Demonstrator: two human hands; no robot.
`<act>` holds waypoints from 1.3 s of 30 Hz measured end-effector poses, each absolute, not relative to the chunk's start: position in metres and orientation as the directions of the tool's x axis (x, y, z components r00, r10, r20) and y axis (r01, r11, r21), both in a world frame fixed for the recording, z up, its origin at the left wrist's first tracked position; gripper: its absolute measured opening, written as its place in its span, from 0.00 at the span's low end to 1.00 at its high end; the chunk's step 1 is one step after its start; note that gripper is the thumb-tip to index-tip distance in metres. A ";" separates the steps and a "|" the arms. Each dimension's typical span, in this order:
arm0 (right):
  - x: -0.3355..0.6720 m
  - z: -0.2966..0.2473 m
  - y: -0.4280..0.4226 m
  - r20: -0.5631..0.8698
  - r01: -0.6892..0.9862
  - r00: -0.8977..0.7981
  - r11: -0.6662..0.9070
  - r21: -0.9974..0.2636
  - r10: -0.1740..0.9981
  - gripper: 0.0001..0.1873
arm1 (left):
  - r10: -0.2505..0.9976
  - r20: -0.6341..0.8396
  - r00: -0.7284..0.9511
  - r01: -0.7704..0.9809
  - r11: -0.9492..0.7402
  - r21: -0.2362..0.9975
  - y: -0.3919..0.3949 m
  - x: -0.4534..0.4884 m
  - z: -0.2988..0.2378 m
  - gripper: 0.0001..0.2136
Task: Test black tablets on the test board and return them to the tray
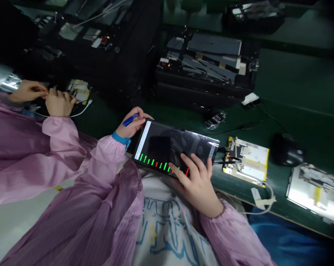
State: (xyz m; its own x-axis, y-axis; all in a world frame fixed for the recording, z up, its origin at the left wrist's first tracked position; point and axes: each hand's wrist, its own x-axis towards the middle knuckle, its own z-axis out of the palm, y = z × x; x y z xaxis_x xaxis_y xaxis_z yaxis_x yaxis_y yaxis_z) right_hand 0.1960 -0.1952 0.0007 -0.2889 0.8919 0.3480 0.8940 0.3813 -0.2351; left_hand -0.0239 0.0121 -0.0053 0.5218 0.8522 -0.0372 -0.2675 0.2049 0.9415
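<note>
The tablet lies lengthwise left to right, with the right hand's fingers spread open on its right end and the left hand closed around a blue pen at its left end.

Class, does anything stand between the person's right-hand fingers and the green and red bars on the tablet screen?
Nothing visible does: the fingers of the right hand lie directly on the tablet screen, their tips next to the right end of the bars.
</note>
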 end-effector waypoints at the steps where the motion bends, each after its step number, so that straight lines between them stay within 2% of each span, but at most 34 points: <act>1: 0.196 0.000 -0.194 0.349 0.889 -0.301 0.394 -0.233 0.887 0.22 | 0.851 -0.035 0.524 -0.268 0.204 0.942 0.012 -0.024 -0.006 0.17; 8: 0.195 -0.001 -0.193 0.365 0.874 -0.312 0.416 -0.253 0.877 0.13 | 0.854 -0.039 0.519 -0.268 0.206 0.941 0.013 -0.024 -0.006 0.17; 11: 0.198 0.005 -0.192 0.325 0.870 -0.331 0.420 -0.257 0.886 0.14 | 0.862 -0.052 0.504 -0.269 0.213 0.939 0.013 -0.023 -0.004 0.17; 13: 0.211 0.013 -0.188 0.349 0.873 -0.285 0.392 -0.290 0.893 0.16 | 0.876 -0.055 0.479 -0.271 0.208 0.940 0.014 -0.023 -0.003 0.17; 15: 0.236 0.021 -0.181 0.424 0.899 -0.123 0.282 -0.335 0.897 0.13 | 0.887 -0.059 0.458 -0.267 0.201 0.942 0.016 -0.022 -0.002 0.17; 17: 0.270 0.023 -0.169 0.475 0.920 0.124 0.079 -0.384 0.871 0.09 | 0.892 -0.064 0.447 -0.256 0.196 0.947 0.018 -0.022 -0.001 0.17; 19: 0.305 0.018 -0.153 0.451 0.892 0.343 -0.136 -0.431 0.824 0.12 | 0.897 -0.060 0.438 -0.244 0.183 0.952 0.020 -0.021 -0.001 0.16; 20: 0.320 0.012 -0.144 0.398 0.874 0.388 -0.195 -0.445 0.831 0.14 | 0.901 -0.054 0.431 -0.240 0.172 0.955 0.021 -0.021 -0.001 0.16; 23: 0.346 -0.004 -0.117 0.142 0.859 0.374 -0.285 -0.425 0.917 0.17 | 0.906 -0.048 0.421 -0.217 0.152 0.964 0.022 -0.022 0.000 0.16; 25: 0.350 -0.007 -0.107 0.051 0.844 0.371 -0.314 -0.435 0.927 0.16 | 0.906 -0.056 0.420 -0.192 0.149 0.970 0.023 -0.023 0.001 0.16; 28: 0.346 0.009 -0.113 0.008 0.699 0.411 -0.310 -0.644 0.912 0.15 | 0.912 -0.056 0.407 -0.162 0.132 0.978 0.024 -0.024 0.001 0.16; 31: 0.337 0.027 -0.137 -0.067 0.496 0.298 -0.214 -0.841 0.952 0.18 | 0.918 -0.065 0.391 -0.138 0.128 0.982 0.025 -0.022 0.003 0.18; 33: 0.328 0.030 -0.155 -0.083 0.470 0.220 -0.180 -0.864 0.972 0.19 | 0.927 -0.069 0.369 -0.127 0.123 0.984 0.025 -0.019 0.004 0.19; 36: 0.316 0.017 -0.172 -0.137 0.446 0.194 -0.212 -0.870 0.971 0.19 | 0.940 -0.045 0.338 -0.107 0.086 0.991 0.026 -0.015 0.005 0.19; 39: 0.309 0.000 -0.178 -0.205 0.316 0.179 -0.253 -0.914 0.962 0.18 | 0.945 -0.027 0.325 -0.077 0.055 0.996 0.029 -0.014 0.005 0.19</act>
